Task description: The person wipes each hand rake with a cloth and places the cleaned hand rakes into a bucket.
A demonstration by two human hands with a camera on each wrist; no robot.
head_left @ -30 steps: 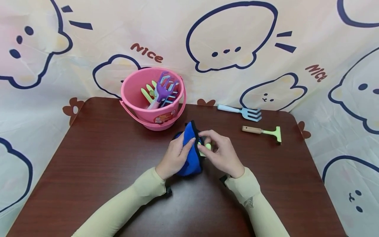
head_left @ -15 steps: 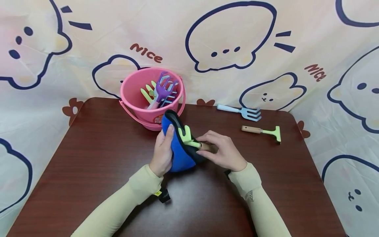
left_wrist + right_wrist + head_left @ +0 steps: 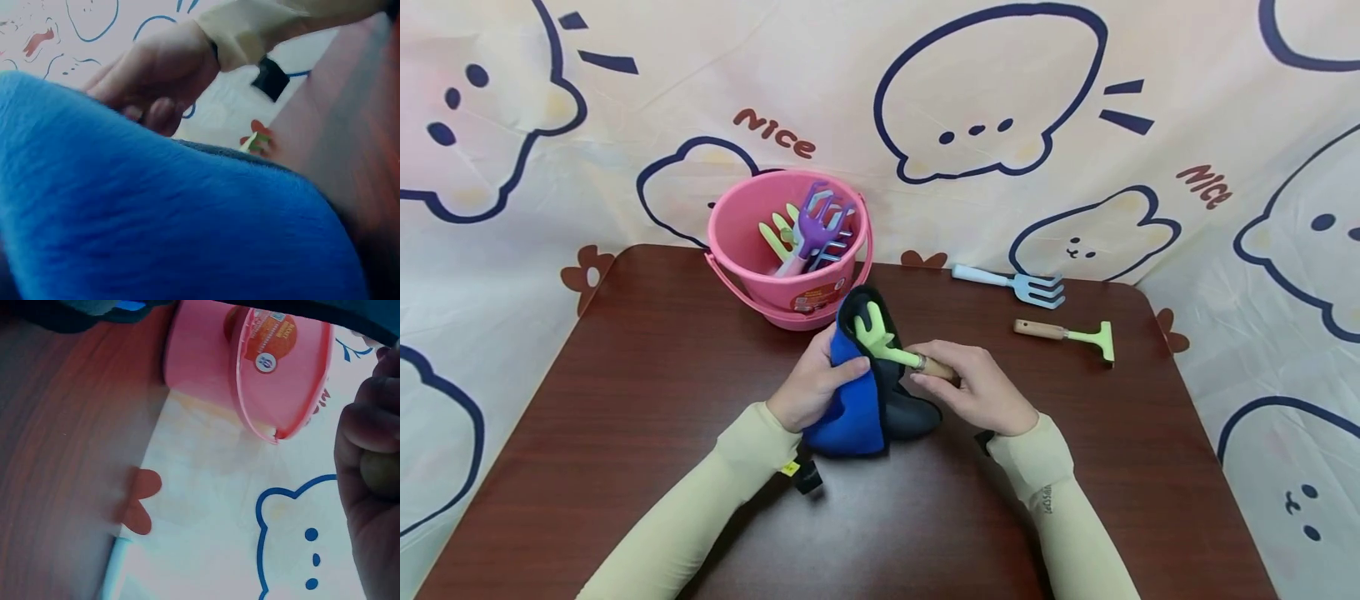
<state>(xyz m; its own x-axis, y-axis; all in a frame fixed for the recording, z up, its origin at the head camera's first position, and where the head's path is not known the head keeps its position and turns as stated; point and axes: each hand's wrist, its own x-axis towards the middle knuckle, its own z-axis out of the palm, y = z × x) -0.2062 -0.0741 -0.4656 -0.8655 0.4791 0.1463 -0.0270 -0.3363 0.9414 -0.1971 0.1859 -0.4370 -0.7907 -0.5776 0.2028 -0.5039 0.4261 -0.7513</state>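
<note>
My left hand (image 3: 816, 379) grips a soft blue pouch (image 3: 850, 421) with black edging and a black inside, its thumb over the near edge. The pouch is held mouth open and tilted toward the right; its blue side (image 3: 162, 206) fills much of the left wrist view. My right hand (image 3: 981, 387) holds a small hand rake (image 3: 876, 335) by its wooden handle, fingers curled round it. The rake's light green tines overlap the pouch's mouth and point up and left. In the right wrist view, the rounded handle end (image 3: 382, 474) shows in my right palm.
Behind the pouch stands a pink bucket (image 3: 775, 287) holding several small garden tools, a purple fork (image 3: 812, 227) among them. A light blue fork (image 3: 1033, 289) and a green-headed tool with a wooden handle (image 3: 1042, 329) lie at the back right of the brown table (image 3: 625, 400).
The rake came out from behind the pouch's edge into plain view at its mouth. My left hand turned the pouch so its black inside shows; it has shifted slightly down since half a second ago.
</note>
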